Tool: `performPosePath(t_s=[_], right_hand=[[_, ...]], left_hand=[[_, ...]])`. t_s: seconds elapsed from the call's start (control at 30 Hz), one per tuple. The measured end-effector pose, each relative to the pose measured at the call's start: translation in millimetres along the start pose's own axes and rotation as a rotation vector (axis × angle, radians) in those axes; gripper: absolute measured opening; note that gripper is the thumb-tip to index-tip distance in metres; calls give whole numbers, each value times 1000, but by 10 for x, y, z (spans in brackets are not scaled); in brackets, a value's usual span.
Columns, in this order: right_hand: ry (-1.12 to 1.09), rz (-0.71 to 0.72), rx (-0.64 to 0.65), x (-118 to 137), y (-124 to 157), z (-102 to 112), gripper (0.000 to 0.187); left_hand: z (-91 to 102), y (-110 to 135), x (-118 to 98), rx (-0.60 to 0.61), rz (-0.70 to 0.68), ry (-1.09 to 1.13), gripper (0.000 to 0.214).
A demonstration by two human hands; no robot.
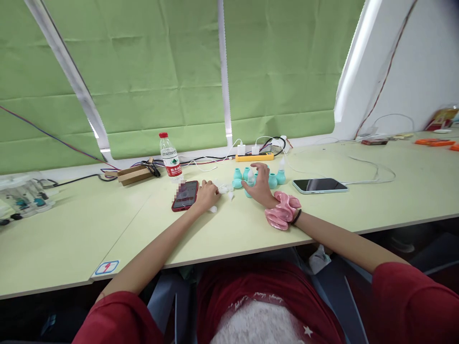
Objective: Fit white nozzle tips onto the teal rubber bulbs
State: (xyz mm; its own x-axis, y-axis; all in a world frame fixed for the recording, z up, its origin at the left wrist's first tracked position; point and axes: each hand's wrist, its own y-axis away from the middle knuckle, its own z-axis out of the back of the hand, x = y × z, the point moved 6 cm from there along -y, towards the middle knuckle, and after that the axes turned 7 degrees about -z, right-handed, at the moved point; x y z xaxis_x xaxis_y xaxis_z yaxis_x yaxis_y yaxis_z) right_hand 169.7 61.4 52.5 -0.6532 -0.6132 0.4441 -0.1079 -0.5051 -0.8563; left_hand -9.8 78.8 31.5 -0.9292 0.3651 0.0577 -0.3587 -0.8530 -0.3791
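Observation:
My left hand (207, 196) rests on the table between a red-cased phone (185, 195) and a scatter of small translucent plastic pieces (225, 188). Its fingers are curled down, and anything under them is hidden. Over a cluster of teal rubber bulbs (272, 180), my right hand (261, 187) has its thumb and fingers spread apart. A teal bulb with a clear tip (250, 177) stands in the gap between them, without visible grip. Another clear tip (282, 164) rises from a bulb at the cluster's right. A pink scrunchie (282, 210) circles my right wrist.
A light-blue-cased phone (320, 186) lies right of the bulbs, joined to a white cable. Behind stand a yellow power strip (254, 157) with chargers and a water bottle (170, 156). Leftward are an open cardboard box (135, 175) and clear plastic containers (27, 196).

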Motion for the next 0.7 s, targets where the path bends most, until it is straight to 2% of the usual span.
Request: performPosePath(t_s=[0.13, 0.27, 0.37, 0.47, 0.53, 0.63, 0.7], right_hand=[[15, 47, -62, 106, 11, 97, 46], [-53, 244, -42, 327, 93, 167, 38], [-98, 430, 161, 530, 226, 88, 25], [-93, 530, 420, 656, 374, -57, 21], [-77, 495, 500, 652, 408, -123, 26], [-59, 358, 520, 554, 369, -171, 33], [-59, 297, 525, 495, 338, -185, 30]], left_hand=[[40, -16, 11, -61, -39, 73, 15], [137, -26, -10, -146, -109, 228, 11], [191, -30, 6, -179, -76, 438, 9], [194, -36, 33, -169, -19, 677, 9], [161, -38, 38, -119, 15, 871, 11], [79, -25, -23, 34, 29, 1189, 20], [43, -5, -83, 128, 18, 1330, 27]])
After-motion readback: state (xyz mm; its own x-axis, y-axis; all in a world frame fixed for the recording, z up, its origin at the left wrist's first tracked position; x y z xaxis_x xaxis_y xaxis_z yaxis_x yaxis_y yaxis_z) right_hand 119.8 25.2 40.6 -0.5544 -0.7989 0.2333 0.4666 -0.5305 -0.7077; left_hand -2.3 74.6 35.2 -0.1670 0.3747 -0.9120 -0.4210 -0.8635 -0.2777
